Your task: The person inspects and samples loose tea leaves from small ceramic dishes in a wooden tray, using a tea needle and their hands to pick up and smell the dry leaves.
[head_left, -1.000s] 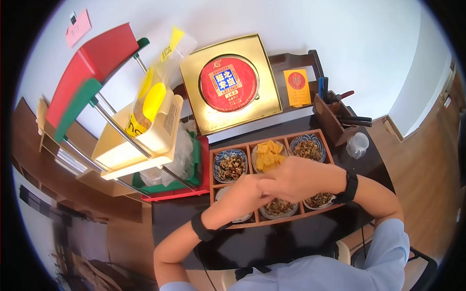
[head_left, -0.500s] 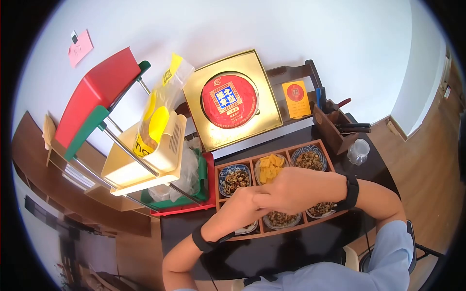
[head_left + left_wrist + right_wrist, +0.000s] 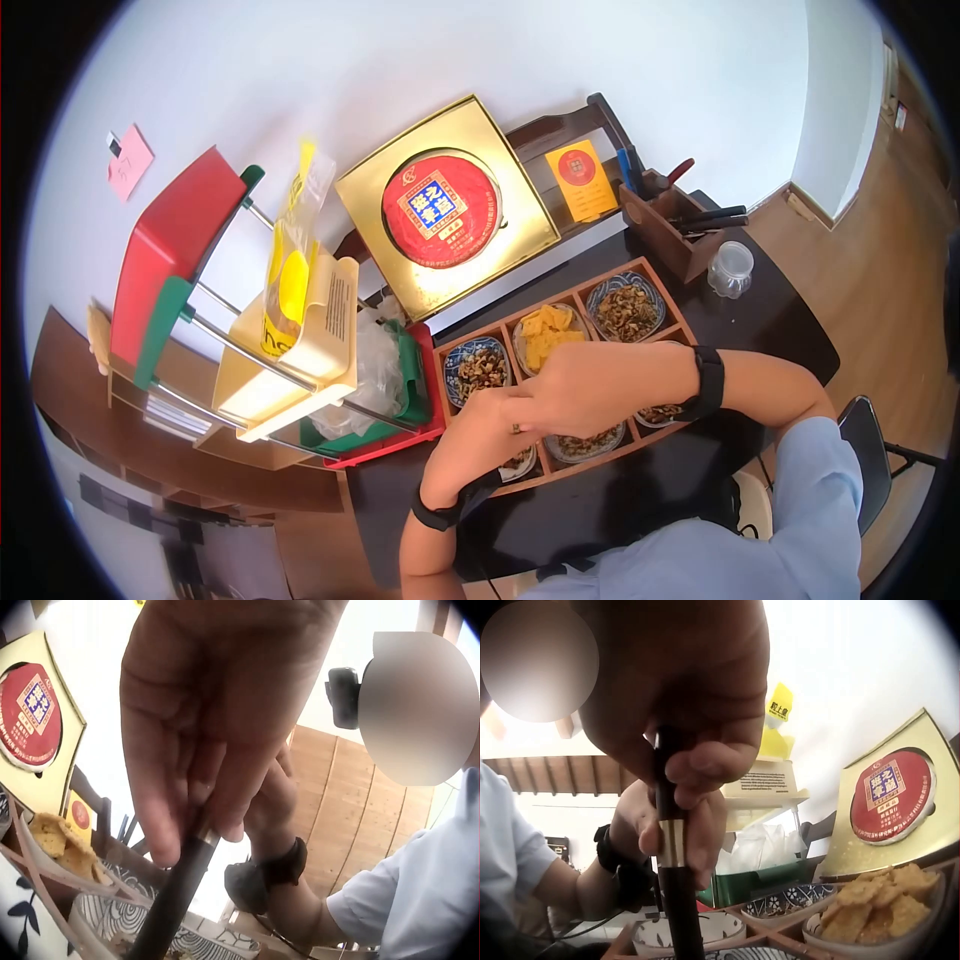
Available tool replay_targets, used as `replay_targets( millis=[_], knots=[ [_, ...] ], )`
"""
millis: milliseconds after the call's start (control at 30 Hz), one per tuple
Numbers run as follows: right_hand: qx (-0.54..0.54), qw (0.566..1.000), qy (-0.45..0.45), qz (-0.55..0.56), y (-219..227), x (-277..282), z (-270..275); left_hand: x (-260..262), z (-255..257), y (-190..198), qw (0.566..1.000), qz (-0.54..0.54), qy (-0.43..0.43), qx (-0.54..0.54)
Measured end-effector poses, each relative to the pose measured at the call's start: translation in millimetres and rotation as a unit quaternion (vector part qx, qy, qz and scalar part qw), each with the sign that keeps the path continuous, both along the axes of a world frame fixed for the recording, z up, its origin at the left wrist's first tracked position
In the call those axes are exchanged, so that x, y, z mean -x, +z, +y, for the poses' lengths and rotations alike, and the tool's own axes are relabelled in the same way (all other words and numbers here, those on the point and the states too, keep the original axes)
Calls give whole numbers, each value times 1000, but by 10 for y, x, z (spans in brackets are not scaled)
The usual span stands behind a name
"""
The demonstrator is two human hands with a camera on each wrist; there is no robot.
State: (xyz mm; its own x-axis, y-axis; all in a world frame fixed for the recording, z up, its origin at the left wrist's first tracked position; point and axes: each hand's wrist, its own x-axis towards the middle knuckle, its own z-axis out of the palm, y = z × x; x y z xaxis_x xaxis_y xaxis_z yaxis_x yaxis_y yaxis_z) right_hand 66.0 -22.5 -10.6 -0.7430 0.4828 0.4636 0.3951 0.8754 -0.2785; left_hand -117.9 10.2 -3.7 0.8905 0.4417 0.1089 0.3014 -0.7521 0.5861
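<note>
Both hands meet over a divided wooden tray (image 3: 590, 460) on a dark table. My right hand (image 3: 615, 385) grips the upper part of a dark slim rod (image 3: 679, 915) with a metal band, thumb and fingers curled about it. Lower down, at the band, my left hand (image 3: 480, 430) pinches the same rod between thumb and fingers. The rod slants down toward a patterned bowl (image 3: 112, 919) in the left wrist view; its lower end is out of frame there. In the tray, golden crisp-looking pieces (image 3: 545, 335) fill one bowl, and brown dried bits (image 3: 625, 312) lie in several others.
Behind the tray stands a gold box (image 3: 515, 180) with a round red-wrapped cake. A tiered rack (image 3: 270, 375) holding bags rises at the left. At the right are a wooden pen holder (image 3: 670, 235) and a clear jar (image 3: 730, 270). An orange card (image 3: 580, 180) leans at the back.
The head view has tilted and shifted, so the rack and box sit further left. Both hands stay joined above the tray, with the left forearm now steeper in view.
</note>
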Motion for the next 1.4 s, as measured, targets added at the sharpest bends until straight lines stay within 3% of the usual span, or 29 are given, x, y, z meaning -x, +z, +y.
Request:
replay_targets(
  millis=[200, 433, 633, 700, 833, 1033, 1200, 1400],
  knots=[
    [8, 997, -2, -72, 116, -34, 5, -2, 1, 110, 1000, 1, -15, -7],
    [45, 997, -14, -64, 111, -45, -46, -12, 13, -25, 999, -8, -25, -19],
    [36, 992, -5, -118, 235, -119, -73, -83, -19, -41, 997, -74, -8, -13],
    [56, 994, -17, -91, 83, -115, -47, -86, 17, -82, 998, -52, -30, -20],
    [30, 996, -21, -80, 241, -154, -139, -86, -48, 9, 998, -40, -26, -34],
    [34, 992, -11, -121, 192, -177, -138, -23, -31, 1, 997, 4, 35, -67],
    [5, 989, -20, -149, 262, -160, -149, 108, 20, 41, 973, 77, 76, -205],
    [11, 995, -4, -99, 54, -101, -66, 121, 53, 31, 961, 50, 13, -271]
  ],
)
